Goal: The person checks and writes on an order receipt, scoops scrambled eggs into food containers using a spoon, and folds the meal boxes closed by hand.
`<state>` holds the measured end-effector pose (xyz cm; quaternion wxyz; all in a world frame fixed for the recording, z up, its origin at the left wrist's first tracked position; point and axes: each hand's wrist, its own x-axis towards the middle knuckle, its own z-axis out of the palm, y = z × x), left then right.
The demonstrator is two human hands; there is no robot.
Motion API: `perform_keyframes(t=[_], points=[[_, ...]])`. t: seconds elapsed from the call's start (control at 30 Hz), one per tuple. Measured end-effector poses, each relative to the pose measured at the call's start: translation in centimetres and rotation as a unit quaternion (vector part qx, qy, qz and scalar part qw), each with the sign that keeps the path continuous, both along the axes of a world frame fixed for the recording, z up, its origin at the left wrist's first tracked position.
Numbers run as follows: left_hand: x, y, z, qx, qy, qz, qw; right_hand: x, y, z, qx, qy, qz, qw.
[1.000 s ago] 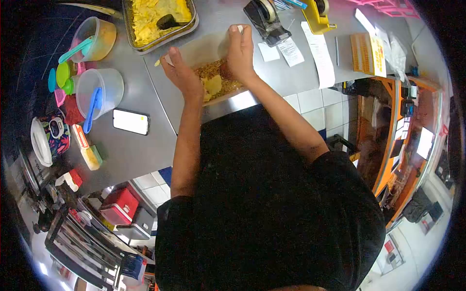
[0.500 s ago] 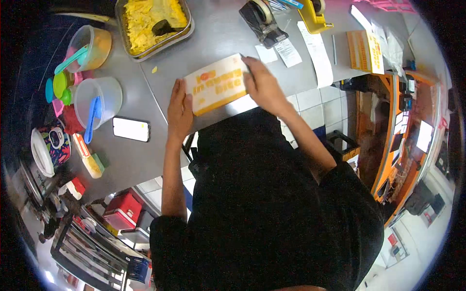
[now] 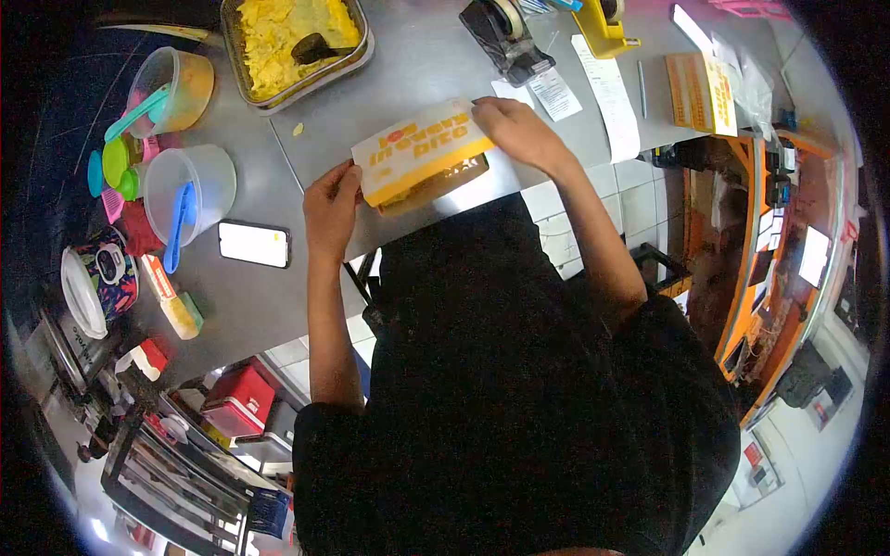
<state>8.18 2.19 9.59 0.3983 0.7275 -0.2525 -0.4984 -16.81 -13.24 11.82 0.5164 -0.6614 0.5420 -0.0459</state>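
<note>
A white and yellow cardboard food box (image 3: pixel 413 148) with printed lettering sits at the table's near edge, in front of my body. Its lid is partly raised along the near side, where a dark gap shows. My left hand (image 3: pixel 332 208) pinches the left end of the lid between thumb and fingers. At the far right corner, my right hand (image 3: pixel 521 134) grips the lid with bent fingers, its thumb mostly hidden. Beyond the box stands a metal tray (image 3: pixel 364 57) of yellow food, with a black spoon (image 3: pixel 320 49) resting in it.
Left of the box lie a phone (image 3: pixel 253 244), a clear tub (image 3: pixel 222 171) with a blue-handled utensil (image 3: pixel 178 227), and another tub (image 3: pixel 199 93). Tape dispensers (image 3: pixel 510 42), a long receipt (image 3: pixel 607 93) and more printed boxes (image 3: pixel 700 93) are to the right.
The lid's near edge has lifted, opening a dark gap along the front of the box. My left hand has shifted slightly left and down, and my right hand has moved slightly right.
</note>
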Motion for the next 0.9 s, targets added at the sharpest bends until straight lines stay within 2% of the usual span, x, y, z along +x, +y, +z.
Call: perform_keyframes(t=[0.07,0.17,0.27,0.37,0.4,0.5,0.57,0.6,0.67,0.7,0.73,0.77,0.9], points=[[0.1,-0.3,0.5,0.013,0.044,0.026,0.999,0.0,-0.8,-0.5,0.034,0.008,0.023,0.999],[-0.1,-0.1,-0.1,-0.014,-0.043,-0.025,0.999,-0.4,-0.1,-1.3,-0.017,-0.016,0.06,0.998],[-1.3,0.4,-0.6,-0.075,-0.083,-0.031,0.993,-1.1,1.9,-3.9,-0.052,-0.057,0.011,0.997],[-2.1,1.1,-1.9,-0.07,-0.101,-0.017,0.992,-1.5,2.9,-5.9,-0.093,-0.084,0.055,0.991],[-2.3,1.1,-2.3,-0.071,-0.117,-0.021,0.99,-1.3,3.3,-5.4,-0.073,-0.079,0.054,0.993],[-2.8,1.6,-3.7,-0.074,-0.169,-0.054,0.981,-1.4,3.8,-7.7,-0.128,-0.103,0.043,0.986],[-2.1,1.8,-4.9,-0.078,-0.212,-0.102,0.969,-1.8,4.4,-6.6,-0.159,-0.032,0.042,0.986],[-2.1,1.7,-4.3,-0.111,-0.283,-0.131,0.944,-1.9,4.9,-5.2,-0.173,0.005,0.041,0.984],[-2.2,0.8,-1.5,-0.176,-0.418,-0.18,0.873,-2.3,5.7,-3.0,-0.089,0.066,0.066,0.992],[-2.0,-0.1,-0.1,-0.178,-0.428,-0.254,0.849,-2.5,6.1,-2.4,-0.046,0.096,0.078,0.991],[-1.6,-1.1,1.4,-0.178,-0.436,-0.326,0.82,-2.8,6.8,-3.1,-0.005,0.054,0.062,0.997],[-1.3,-1.5,2.0,-0.177,-0.44,-0.397,0.786,-2.8,7.5,-3.5,-0.011,0.029,0.035,0.999],[-0.8,-2.8,1.2,-0.169,-0.458,-0.455,0.745,-1.7,9.1,-4.7,-0.028,-0.047,-0.08,0.995]])
